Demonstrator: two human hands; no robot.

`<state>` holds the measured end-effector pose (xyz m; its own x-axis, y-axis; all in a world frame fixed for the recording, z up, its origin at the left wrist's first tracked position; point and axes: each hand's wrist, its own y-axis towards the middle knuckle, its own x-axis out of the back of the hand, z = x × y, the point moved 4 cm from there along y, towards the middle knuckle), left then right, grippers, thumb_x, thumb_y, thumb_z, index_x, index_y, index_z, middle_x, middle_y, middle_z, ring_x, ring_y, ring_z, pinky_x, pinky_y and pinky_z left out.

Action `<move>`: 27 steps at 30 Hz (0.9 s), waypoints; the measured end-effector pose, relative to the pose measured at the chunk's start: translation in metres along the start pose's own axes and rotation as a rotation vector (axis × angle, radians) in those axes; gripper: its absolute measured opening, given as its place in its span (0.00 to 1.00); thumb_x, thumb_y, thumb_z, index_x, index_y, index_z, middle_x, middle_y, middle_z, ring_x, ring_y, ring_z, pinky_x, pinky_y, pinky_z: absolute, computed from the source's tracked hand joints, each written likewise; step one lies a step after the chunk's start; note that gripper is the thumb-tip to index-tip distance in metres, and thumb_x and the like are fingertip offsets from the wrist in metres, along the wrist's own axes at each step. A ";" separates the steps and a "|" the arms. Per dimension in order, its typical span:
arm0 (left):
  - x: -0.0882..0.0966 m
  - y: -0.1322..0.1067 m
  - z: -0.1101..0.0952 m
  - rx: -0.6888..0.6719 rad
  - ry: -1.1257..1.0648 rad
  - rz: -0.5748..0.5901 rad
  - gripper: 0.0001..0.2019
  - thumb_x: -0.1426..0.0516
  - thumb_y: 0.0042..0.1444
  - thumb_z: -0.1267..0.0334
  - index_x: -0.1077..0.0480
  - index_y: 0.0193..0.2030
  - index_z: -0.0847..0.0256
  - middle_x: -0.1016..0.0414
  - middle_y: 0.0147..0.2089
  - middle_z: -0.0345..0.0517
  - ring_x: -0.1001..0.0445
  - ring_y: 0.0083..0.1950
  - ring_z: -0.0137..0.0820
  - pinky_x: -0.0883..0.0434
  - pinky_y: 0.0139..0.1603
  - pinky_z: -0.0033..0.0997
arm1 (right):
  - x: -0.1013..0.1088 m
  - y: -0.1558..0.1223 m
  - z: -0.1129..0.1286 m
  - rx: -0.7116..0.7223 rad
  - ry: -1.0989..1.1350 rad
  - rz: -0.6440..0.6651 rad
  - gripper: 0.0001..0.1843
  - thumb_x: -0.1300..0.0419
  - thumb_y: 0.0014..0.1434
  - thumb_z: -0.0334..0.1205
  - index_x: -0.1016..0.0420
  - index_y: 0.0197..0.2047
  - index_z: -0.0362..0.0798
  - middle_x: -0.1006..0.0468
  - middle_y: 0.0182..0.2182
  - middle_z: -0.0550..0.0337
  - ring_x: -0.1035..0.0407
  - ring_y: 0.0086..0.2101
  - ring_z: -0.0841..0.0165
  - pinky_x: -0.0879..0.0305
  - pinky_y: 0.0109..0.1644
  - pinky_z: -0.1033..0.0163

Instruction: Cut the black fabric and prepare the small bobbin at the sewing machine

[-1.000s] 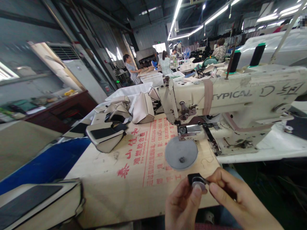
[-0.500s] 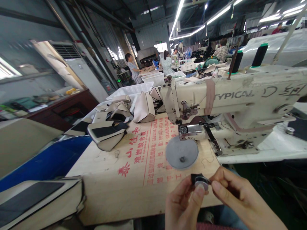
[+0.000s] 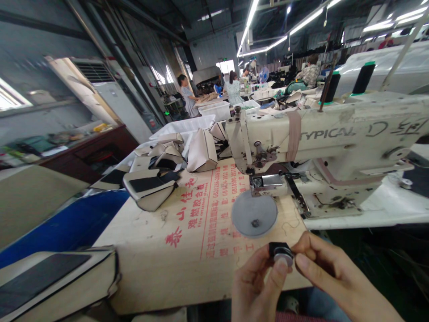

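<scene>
Fingers of both hands pinch a small bobbin (image 3: 281, 253), a black piece with a dull silver disc face, held in the air just off the near edge of the plywood table (image 3: 161, 264). The left hand (image 3: 256, 286) has its thumb pressed on the disc from below-left, fingers curled close; the right hand (image 3: 330, 279) nips the bobbin's right side between thumb and forefinger, its other fingers folded. Just beyond the bobbin, on the board, lies a flat grey round plate (image 3: 254, 213) with a small screw at its middle, touching the foot of the cream sewing machine (image 3: 335, 143), whose painted body is scuffed and taped. The machine's bed fills the right side up to a white tabletop edge (image 3: 362, 220); open board lies to the left of the plate, printed with red characters. Further left a beige and black padded piece (image 3: 149, 188) rests on the board, with more folded beige pieces (image 3: 201, 154) piled behind it. At the near left corner another padded panel (image 3: 53, 281) overhangs the table edge, beside blue fabric (image 3: 67, 228). Two dark thread cones (image 3: 363, 78) stand behind the machine.
</scene>
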<state>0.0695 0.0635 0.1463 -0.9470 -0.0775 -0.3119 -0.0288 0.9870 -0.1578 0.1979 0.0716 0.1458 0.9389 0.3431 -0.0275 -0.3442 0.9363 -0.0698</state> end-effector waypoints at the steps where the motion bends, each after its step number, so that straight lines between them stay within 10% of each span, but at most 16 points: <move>1: 0.000 0.000 0.000 -0.002 0.007 0.003 0.09 0.37 0.44 0.62 0.24 0.32 0.64 0.23 0.30 0.47 0.27 0.34 0.31 0.31 0.37 0.26 | 0.000 0.000 -0.001 0.002 0.017 0.004 0.14 0.48 0.60 0.50 0.35 0.33 0.46 0.37 0.28 0.63 0.44 0.30 0.71 0.45 0.35 0.67; 13: 0.001 0.001 -0.001 0.009 0.018 0.040 0.08 0.37 0.45 0.62 0.24 0.32 0.63 0.26 0.29 0.45 0.32 0.29 0.27 0.33 0.35 0.24 | 0.002 0.002 0.003 0.002 0.168 0.045 0.12 0.45 0.59 0.47 0.33 0.30 0.47 0.48 0.21 0.69 0.54 0.21 0.77 0.51 0.25 0.72; 27: 0.007 0.006 -0.003 -0.054 0.289 0.182 0.07 0.41 0.49 0.61 0.25 0.31 0.63 0.26 0.28 0.45 0.32 0.31 0.29 0.35 0.35 0.25 | 0.008 0.000 0.010 -0.005 -0.131 0.058 0.16 0.49 0.60 0.51 0.36 0.30 0.47 0.39 0.24 0.66 0.46 0.26 0.73 0.49 0.30 0.68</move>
<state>0.0620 0.0692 0.1459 -0.9894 0.1361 -0.0505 0.1395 0.9876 -0.0721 0.2051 0.0748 0.1560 0.9096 0.4038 0.0984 -0.3976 0.9144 -0.0767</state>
